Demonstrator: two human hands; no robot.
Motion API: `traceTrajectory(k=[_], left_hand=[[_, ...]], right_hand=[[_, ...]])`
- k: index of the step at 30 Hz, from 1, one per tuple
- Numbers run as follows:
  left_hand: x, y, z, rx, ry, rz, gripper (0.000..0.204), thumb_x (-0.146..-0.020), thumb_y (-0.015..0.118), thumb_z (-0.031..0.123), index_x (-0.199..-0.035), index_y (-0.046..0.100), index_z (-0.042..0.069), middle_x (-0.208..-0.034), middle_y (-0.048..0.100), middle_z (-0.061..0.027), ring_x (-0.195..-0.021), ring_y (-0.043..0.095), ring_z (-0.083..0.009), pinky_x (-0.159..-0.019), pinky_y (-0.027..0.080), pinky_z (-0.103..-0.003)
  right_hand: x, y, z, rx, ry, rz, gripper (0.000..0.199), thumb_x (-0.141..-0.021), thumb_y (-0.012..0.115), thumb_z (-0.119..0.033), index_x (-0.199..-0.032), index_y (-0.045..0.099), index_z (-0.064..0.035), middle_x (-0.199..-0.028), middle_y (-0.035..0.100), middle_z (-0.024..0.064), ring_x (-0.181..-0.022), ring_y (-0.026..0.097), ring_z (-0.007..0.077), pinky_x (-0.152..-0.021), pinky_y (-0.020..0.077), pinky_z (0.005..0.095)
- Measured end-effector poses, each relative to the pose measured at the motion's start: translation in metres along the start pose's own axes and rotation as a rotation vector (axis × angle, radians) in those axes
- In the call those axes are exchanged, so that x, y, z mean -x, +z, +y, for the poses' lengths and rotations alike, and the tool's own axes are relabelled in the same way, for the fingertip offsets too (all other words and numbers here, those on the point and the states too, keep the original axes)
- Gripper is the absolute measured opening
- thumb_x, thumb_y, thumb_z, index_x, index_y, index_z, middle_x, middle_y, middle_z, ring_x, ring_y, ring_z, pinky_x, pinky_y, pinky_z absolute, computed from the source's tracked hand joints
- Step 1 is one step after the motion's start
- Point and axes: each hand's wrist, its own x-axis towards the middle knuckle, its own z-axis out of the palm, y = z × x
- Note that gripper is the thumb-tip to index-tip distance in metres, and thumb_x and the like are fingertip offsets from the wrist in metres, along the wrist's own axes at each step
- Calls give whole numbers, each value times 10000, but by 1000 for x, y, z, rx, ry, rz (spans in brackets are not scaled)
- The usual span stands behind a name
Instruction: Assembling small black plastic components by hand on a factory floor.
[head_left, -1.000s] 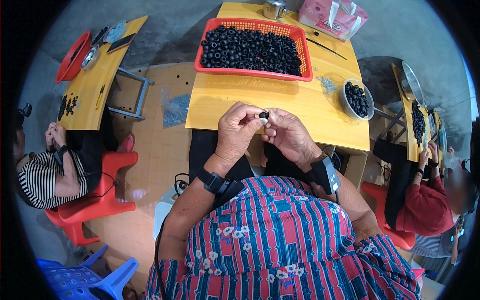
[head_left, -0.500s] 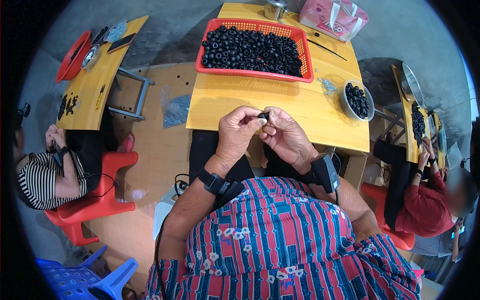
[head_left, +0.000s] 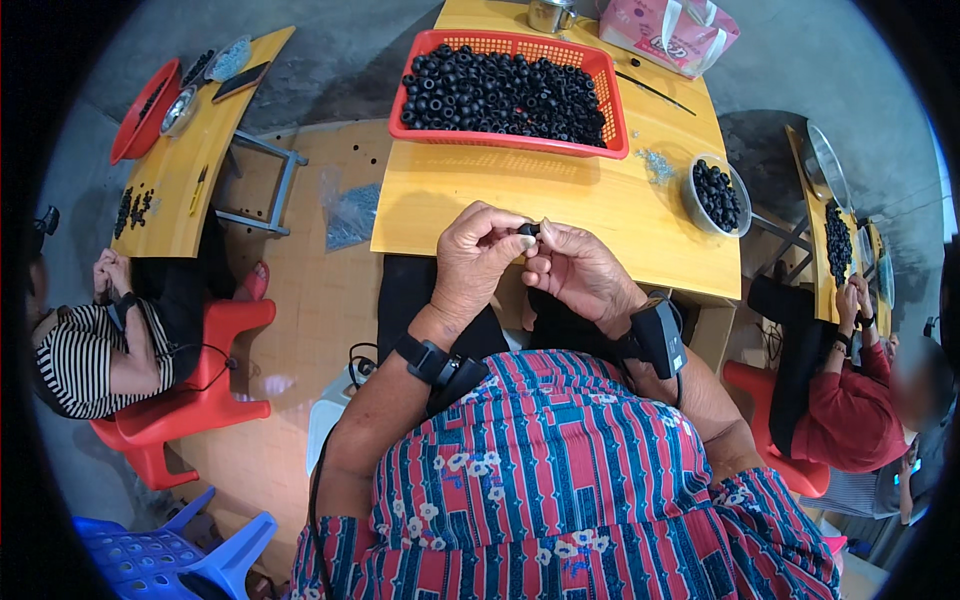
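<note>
A small round black part [head_left: 528,230] is pinched between the thumb and fingers of my left hand [head_left: 478,255], near the front edge of the yellow table [head_left: 440,205]. My right hand [head_left: 585,272] meets it from the other side, its thumb and forefinger closed at the part's edge. Whether the right fingertips hold a tiny separate piece cannot be made out. Beyond my hands stands a red plastic basket [head_left: 510,147] full of similar black parts [head_left: 500,95]. To the right is a clear tub [head_left: 741,222] holding more black pieces [head_left: 716,197].
Small clear bits [head_left: 656,167] lie beside the tub. A thin black rod [head_left: 655,93], a metal cup [head_left: 551,15] and a pink bag [head_left: 668,35] are at the back. Co-workers sit left [head_left: 100,350] and right [head_left: 850,410]. A plastic bag [head_left: 350,212] lies on the floor.
My right hand has turned slightly and shifted a little down and right, its fingertips still at the black part. My left hand keeps its pinch.
</note>
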Motion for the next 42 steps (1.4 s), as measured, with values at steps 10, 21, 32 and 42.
traceTrajectory(k=[10,21,32,42], left_hand=[[1,1,-11,113,-46,-36,172,-801,662,-30,-961,640,29,-878,576,-19,-802,580,-91,-722,492,-214],[1,-1,-3,83,-24,-70,238,-800,654,-42,-1020,655,49,-886,600,-3,-793,559,-80,-729,483,-211],[-1,-1,10,59,-24,-68,234,-801,643,-61,-1007,660,48,-893,646,-24,-815,605,-89,-748,508,-218],[-2,-1,7,55,-25,-94,263,-825,636,-20,-1085,625,15,-905,614,-12,-822,573,-86,-762,498,-223]], right_hand=[[1,-3,1,182,-131,-60,211,-910,602,-233,-961,622,-29,-757,545,-27,-652,483,67,-702,484,252],[10,13,-3,708,-443,14,205,-892,612,-152,-1043,600,-14,-802,529,-49,-710,478,34,-659,420,185],[13,18,-5,784,-490,12,221,-895,598,-143,-1067,580,-6,-811,514,-48,-735,472,35,-678,420,181],[11,19,-6,789,-494,23,196,-920,540,-161,-1047,569,-14,-821,536,-18,-725,503,58,-673,443,202]])
